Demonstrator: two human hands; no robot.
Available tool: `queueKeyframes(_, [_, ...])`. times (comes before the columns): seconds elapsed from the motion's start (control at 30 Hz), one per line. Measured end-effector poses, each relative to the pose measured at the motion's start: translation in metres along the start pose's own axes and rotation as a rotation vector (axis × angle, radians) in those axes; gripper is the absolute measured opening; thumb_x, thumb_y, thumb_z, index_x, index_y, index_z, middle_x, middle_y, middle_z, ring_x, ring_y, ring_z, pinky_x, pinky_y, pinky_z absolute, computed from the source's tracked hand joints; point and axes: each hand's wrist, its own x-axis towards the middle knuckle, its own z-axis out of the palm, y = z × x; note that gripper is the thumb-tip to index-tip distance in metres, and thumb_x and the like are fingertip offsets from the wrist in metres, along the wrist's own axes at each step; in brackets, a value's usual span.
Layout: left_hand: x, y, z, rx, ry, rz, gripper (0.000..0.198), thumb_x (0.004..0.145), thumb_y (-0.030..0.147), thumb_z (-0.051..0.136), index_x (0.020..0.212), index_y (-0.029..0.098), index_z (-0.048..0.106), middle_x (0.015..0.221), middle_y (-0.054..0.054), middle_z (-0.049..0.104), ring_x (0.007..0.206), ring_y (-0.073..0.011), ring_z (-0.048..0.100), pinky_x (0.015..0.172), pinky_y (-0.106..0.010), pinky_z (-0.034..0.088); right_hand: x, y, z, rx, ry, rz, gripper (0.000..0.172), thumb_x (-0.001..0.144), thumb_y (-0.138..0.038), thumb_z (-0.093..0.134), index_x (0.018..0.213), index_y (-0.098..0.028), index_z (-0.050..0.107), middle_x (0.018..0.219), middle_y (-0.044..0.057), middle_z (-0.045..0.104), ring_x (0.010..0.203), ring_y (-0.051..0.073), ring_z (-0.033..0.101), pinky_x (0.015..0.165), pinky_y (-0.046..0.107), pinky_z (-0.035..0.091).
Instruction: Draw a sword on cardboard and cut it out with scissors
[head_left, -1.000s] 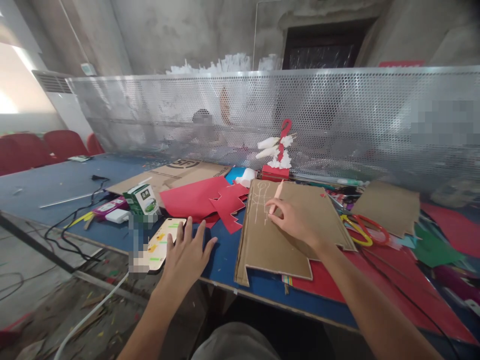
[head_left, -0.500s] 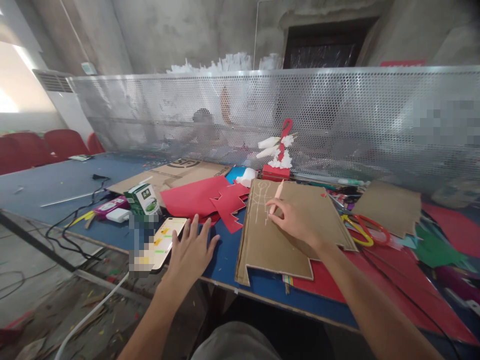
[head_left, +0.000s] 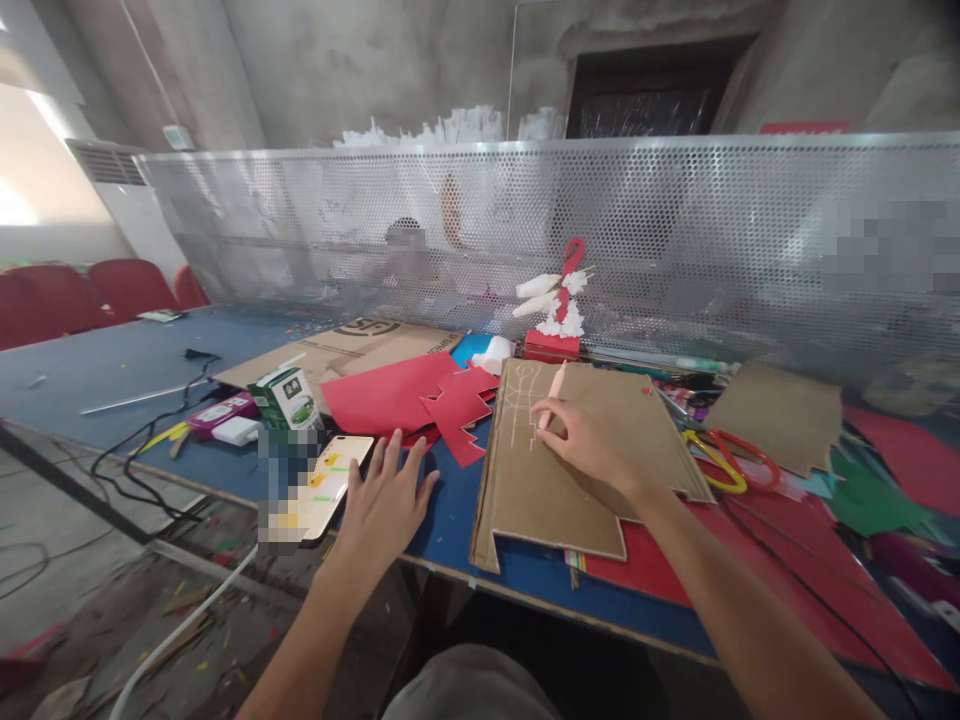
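Note:
My right hand (head_left: 585, 437) is closed around a pale pink marker pen (head_left: 556, 385) and rests on a brown cardboard sheet (head_left: 600, 410). Pale lines of a drawing (head_left: 523, 395) show on the cardboard to the left of the pen. My left hand (head_left: 386, 497) lies with spread fingers on the blue table (head_left: 442, 520), its fingertips beside the right edge of a phone (head_left: 337, 480). The phone's screen is lit, and part of it is blurred out. Cut red paper (head_left: 465, 400) lies between the two hands, beyond the fingertips.
A green and white carton (head_left: 289, 400) stands behind the phone. Scissors with yellow and orange handles (head_left: 724, 462) lie right of the cardboard. At the back, a red and white paper model (head_left: 559, 300) stands before a perforated metal screen (head_left: 337, 220). A black cable (head_left: 127, 460) hangs over the left edge.

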Motion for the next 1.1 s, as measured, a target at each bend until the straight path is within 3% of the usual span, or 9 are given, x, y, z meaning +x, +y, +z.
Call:
queueKeyframes(0.23, [0.000, 0.003, -0.009, -0.015, -0.031, 0.026, 0.053, 0.102, 0.042, 0.045, 0.151, 0.021, 0.052, 0.163, -0.019, 0.042, 0.149, -0.0374, 0.040, 0.118, -0.059, 0.035, -0.001, -0.001, -0.002, -0.016, -0.001, -0.004, 0.023, 0.095, -0.025, 0.061, 0.117, -0.031, 0.064, 0.103, -0.001, 0.075, 0.082, 0.019, 0.068, 0.073, 0.030, 0.045])
queueKeyframes(0.47, [-0.010, 0.001, -0.010, 0.045, -0.039, -0.039, 0.057, 0.102, 0.049, 0.042, 0.151, 0.022, 0.051, 0.163, -0.021, 0.040, 0.150, -0.0446, 0.036, 0.112, -0.069, 0.036, -0.001, -0.001, -0.001, -0.014, -0.005, 0.001, 0.024, 0.095, -0.025, 0.061, 0.117, -0.031, 0.064, 0.104, -0.001, 0.075, 0.080, 0.018, 0.067, 0.073, 0.030, 0.045])
queueKeyframes(0.6, [-0.010, 0.000, -0.012, 0.036, -0.070, -0.042, 0.057, 0.102, 0.049, 0.040, 0.152, 0.023, 0.050, 0.164, -0.020, 0.040, 0.149, -0.0441, 0.037, 0.109, -0.069, 0.039, -0.001, -0.001, -0.001, -0.011, -0.009, -0.006, 0.024, 0.095, -0.025, 0.060, 0.118, -0.031, 0.063, 0.103, -0.001, 0.075, 0.081, 0.018, 0.068, 0.072, 0.029, 0.045])
queueKeyframes(0.83, [-0.006, -0.003, -0.011, -0.040, -0.012, 0.106, 0.057, 0.100, 0.047, 0.047, 0.151, 0.022, 0.051, 0.163, -0.019, 0.042, 0.150, -0.0387, 0.039, 0.117, -0.055, 0.038, -0.001, 0.001, 0.001, -0.017, -0.008, -0.013, 0.025, 0.094, -0.025, 0.061, 0.119, -0.031, 0.063, 0.104, 0.001, 0.076, 0.081, 0.020, 0.068, 0.074, 0.031, 0.047])
queueKeyframes(1.1, [-0.013, 0.003, -0.023, -0.014, -0.077, 0.056, 0.056, 0.100, 0.044, 0.049, 0.151, 0.022, 0.051, 0.163, -0.019, 0.041, 0.150, -0.0418, 0.038, 0.117, -0.062, 0.035, -0.001, -0.001, -0.001, -0.012, -0.024, -0.011, 0.025, 0.095, -0.025, 0.061, 0.119, -0.030, 0.063, 0.104, 0.001, 0.075, 0.080, 0.019, 0.068, 0.074, 0.030, 0.046])
